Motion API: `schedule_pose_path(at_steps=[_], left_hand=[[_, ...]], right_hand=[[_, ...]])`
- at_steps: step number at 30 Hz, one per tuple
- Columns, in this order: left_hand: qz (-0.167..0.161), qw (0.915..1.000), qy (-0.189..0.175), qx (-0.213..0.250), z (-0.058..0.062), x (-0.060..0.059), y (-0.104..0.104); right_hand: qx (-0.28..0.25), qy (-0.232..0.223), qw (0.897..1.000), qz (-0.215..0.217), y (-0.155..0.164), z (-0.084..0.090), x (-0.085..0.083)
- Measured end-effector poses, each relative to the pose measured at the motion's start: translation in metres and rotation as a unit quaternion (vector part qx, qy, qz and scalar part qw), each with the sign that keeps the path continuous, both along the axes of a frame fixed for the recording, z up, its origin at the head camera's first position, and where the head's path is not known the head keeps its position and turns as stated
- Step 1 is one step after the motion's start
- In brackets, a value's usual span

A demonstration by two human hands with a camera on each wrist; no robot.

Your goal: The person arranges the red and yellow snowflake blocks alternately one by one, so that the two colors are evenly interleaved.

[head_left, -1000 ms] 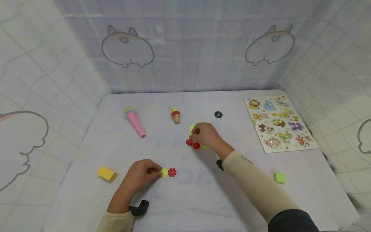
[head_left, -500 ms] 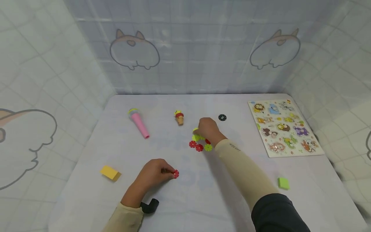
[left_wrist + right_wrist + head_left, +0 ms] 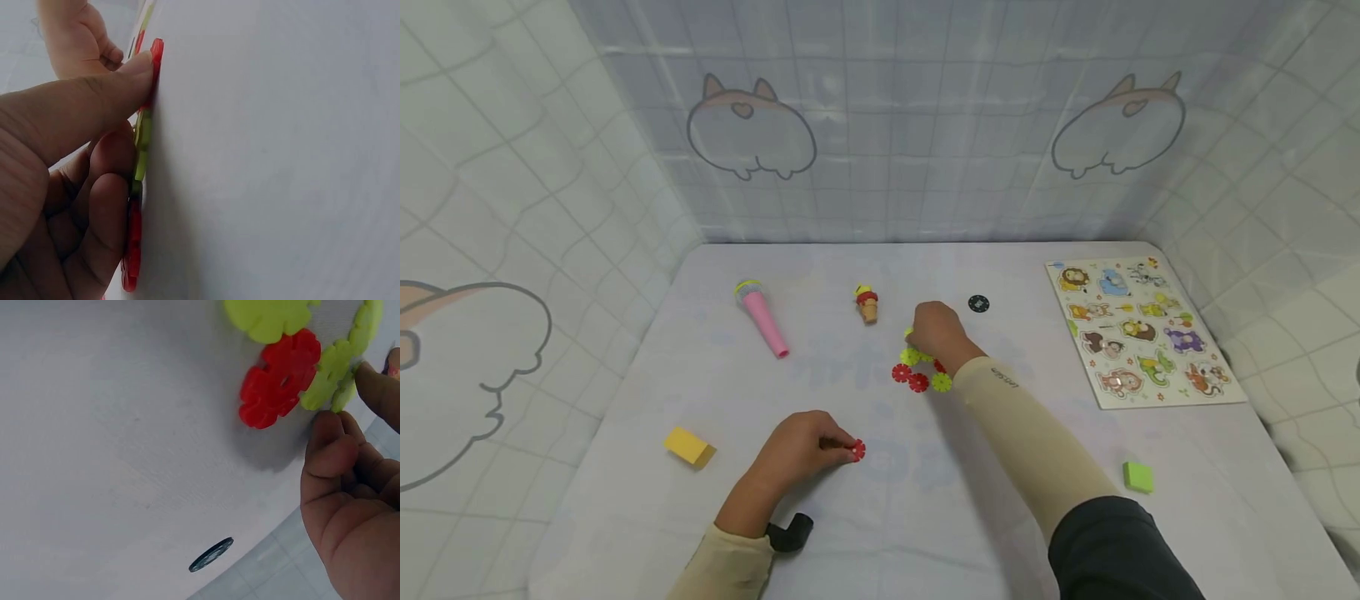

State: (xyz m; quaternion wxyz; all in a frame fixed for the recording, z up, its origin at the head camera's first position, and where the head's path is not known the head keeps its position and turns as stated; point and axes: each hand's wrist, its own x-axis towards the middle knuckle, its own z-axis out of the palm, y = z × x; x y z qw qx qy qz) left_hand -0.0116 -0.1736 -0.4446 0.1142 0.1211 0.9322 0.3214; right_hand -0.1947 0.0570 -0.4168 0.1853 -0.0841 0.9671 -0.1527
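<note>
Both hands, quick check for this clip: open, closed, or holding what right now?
Left hand: closed, pinching a red flower disc.
Right hand: closed, pinching a yellow-green flower disc.

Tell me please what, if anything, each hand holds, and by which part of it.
The left hand holds a red disc by its edge; the right hand pinches a yellow-green disc by its rim.

Room type unclear; cartoon-print sheets (image 3: 880, 150) enclose white table (image 3: 880, 542); animal puzzle (image 3: 1127, 342), toy microphone (image 3: 766, 323)
</note>
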Motion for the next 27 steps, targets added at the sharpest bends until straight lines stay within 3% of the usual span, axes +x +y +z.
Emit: schedule_pose_path(at_steps=[4,9,12,16,21,27], left_hand=[[0.002,0.9999,0.008,0.006,-0.001,0.000,-0.001],[0.000,0.9999,0.004,0.011,-0.002,-0.001,-0.001],[0.000,1.0000,-0.004,0.008,-0.002,-0.001,0.000],[0.008,0.9998,-0.016,0.003,-0.002,-0.001,0.000],[0.012,0.9998,-0.018,0.001,-0.002,0.000,-0.001],[0.014,0.9998,-0.012,-0.003,-0.001,-0.002,-0.002]], right_hand=[[0.019,0.006,1.000,0.021,-0.002,0.002,-0.001],[0.019,-0.018,0.999,0.030,-0.001,0.002,-0.004],[-0.010,-0.024,0.999,0.022,0.003,0.002,-0.004],[-0.100,-0.007,0.995,0.014,0.012,0.004,0.002],[-0.216,-0.040,0.975,0.021,0.031,0.009,0.028],[-0.267,-0.104,0.956,0.056,0.039,-0.002,0.077]])
